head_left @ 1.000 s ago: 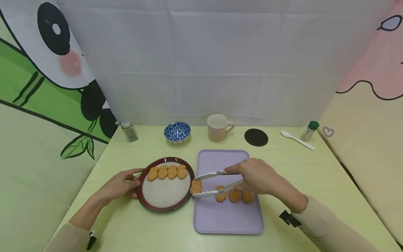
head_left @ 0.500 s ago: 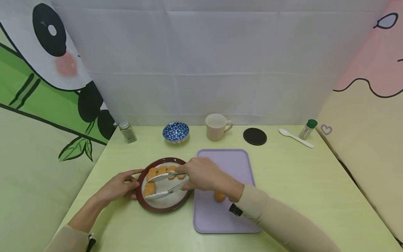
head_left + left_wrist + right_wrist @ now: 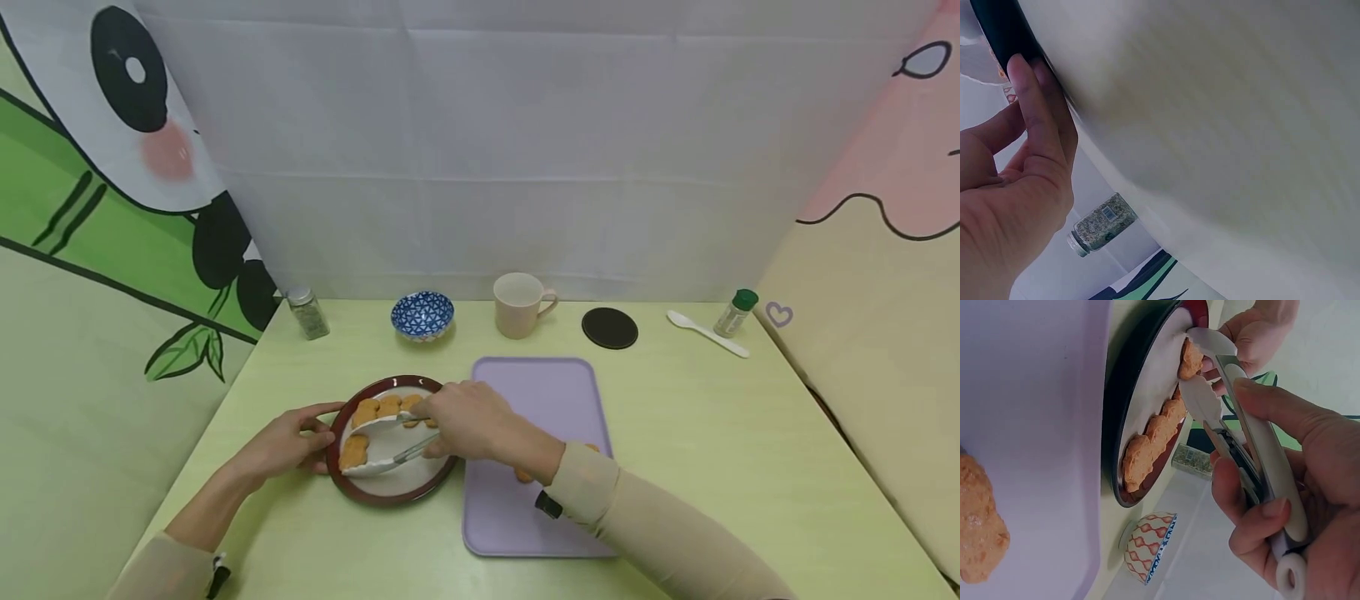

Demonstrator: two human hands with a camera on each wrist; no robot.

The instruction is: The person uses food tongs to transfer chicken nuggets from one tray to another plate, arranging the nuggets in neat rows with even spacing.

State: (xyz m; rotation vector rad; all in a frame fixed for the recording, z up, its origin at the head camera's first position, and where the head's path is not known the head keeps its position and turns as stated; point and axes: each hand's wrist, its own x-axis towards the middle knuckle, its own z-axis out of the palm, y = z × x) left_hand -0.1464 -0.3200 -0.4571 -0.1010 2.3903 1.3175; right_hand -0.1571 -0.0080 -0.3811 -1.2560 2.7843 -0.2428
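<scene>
A round plate (image 3: 382, 500) with a brown rim and pale middle stands on the table. My left hand (image 3: 281, 450) holds its left edge, thumb at the rim; in the left wrist view the fingertips (image 3: 1019, 72) meet the dark rim. My right hand (image 3: 468, 421) grips a pair of tongs (image 3: 408, 452) over the plate. Their white scalloped tips lie on either side of a golden-brown nugget (image 3: 354, 452) at the plate's left. Behind it runs a row of several nuggets (image 3: 388, 406), partly covered by the tongs and right hand.
Right of the plate lies a lilac tray (image 3: 536, 383) with more nuggets (image 3: 982, 519), mostly hidden by the right arm. Along the back stand a spice jar (image 3: 307, 313), patterned bowl (image 3: 422, 316), mug (image 3: 517, 306), black coaster (image 3: 610, 328), white spoon (image 3: 708, 335) and green-capped shaker (image 3: 736, 313).
My right hand has carried the nugget in the tongs leftward from the tray's edge to the plate's left side, with only a slight shift in the last half second. The left hand stays at the rim.
</scene>
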